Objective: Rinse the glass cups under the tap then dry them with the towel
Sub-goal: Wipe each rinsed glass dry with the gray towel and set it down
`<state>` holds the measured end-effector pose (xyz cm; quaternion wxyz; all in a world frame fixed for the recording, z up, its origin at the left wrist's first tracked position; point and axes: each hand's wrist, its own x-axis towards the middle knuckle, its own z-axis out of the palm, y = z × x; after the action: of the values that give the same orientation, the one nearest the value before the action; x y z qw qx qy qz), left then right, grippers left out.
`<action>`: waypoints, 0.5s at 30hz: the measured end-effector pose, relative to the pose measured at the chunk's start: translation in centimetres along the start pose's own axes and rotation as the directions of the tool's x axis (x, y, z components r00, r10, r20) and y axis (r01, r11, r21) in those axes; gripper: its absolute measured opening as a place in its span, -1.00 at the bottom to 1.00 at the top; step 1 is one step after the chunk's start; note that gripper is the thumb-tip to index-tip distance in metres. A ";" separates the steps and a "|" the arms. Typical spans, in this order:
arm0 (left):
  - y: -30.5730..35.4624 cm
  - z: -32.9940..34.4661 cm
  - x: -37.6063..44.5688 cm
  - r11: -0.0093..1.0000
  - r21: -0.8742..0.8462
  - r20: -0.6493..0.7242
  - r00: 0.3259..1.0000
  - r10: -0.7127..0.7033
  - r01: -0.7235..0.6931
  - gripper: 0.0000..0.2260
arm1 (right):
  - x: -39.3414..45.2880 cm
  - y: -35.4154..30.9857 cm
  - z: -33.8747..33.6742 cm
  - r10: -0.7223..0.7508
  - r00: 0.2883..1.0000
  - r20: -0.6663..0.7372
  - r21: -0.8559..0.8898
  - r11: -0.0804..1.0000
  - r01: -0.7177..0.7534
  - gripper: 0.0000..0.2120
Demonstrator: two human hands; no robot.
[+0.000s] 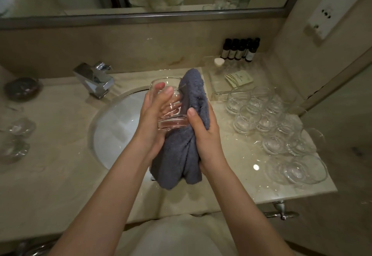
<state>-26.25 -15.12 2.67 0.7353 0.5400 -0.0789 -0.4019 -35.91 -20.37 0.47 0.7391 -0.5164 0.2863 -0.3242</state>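
Note:
A clear glass cup [171, 102] is held above the right edge of the white sink [116, 127], tilted with its thick base toward me. My left hand [155, 115] grips it from the left, fingers curled round its side. A grey-blue towel [181, 151] wraps the cup's right side and hangs below it. My right hand [203, 133] grips the towel against the cup, thumb on the base rim. The chrome tap [94, 80] stands at the back left of the sink; no water is visible.
Several round glass cups [275, 127] stand crowded on the counter to the right, reaching its front edge. Two more glasses [16, 135] sit at the far left, behind them a dark dish [22, 88]. Small dark bottles [239, 49] and a clear tray [227, 82] fill the back right corner.

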 end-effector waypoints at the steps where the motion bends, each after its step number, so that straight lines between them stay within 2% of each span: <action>1: 0.0 -0.2 0.1 0.998 0.057 -0.017 1.000 -0.006 0.006 -0.47 | -0.1 -0.1 0.1 0.002 1.000 0.002 -0.031 1.000 -0.002 -0.44; 4: 0.6 -0.5 0.1 0.942 0.332 -0.116 0.993 0.004 0.035 -0.39 | -0.6 0.2 -0.2 -0.062 0.998 -0.011 -0.136 0.989 0.060 -0.51; 6: 1.1 -0.9 0.0 0.915 0.396 -0.149 0.989 -0.019 0.077 -0.38 | -1.1 0.4 -0.2 -0.112 0.994 0.004 -0.196 0.974 0.111 -0.53; 10: 1.8 -0.8 -0.3 0.902 0.432 -0.184 0.981 0.061 0.025 -0.35 | -1.5 0.6 0.7 -0.173 0.983 0.055 -0.314 0.932 0.181 -0.49; 13: 1.9 -0.5 -0.5 0.934 0.357 -0.195 0.976 0.102 -0.026 -0.39 | -1.3 0.6 1.4 -0.154 0.988 0.029 -0.223 0.962 0.157 -0.54; 15: 2.0 -0.4 -0.7 0.963 0.264 -0.152 0.983 0.102 -0.059 -0.48 | -1.0 0.8 1.5 -0.099 0.995 -0.007 -0.122 0.988 0.098 -0.59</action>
<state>-25.47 -14.13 4.46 0.6785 0.6588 -0.0916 -0.3120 -35.24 -18.51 0.27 0.6875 -0.5717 0.2846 -0.3458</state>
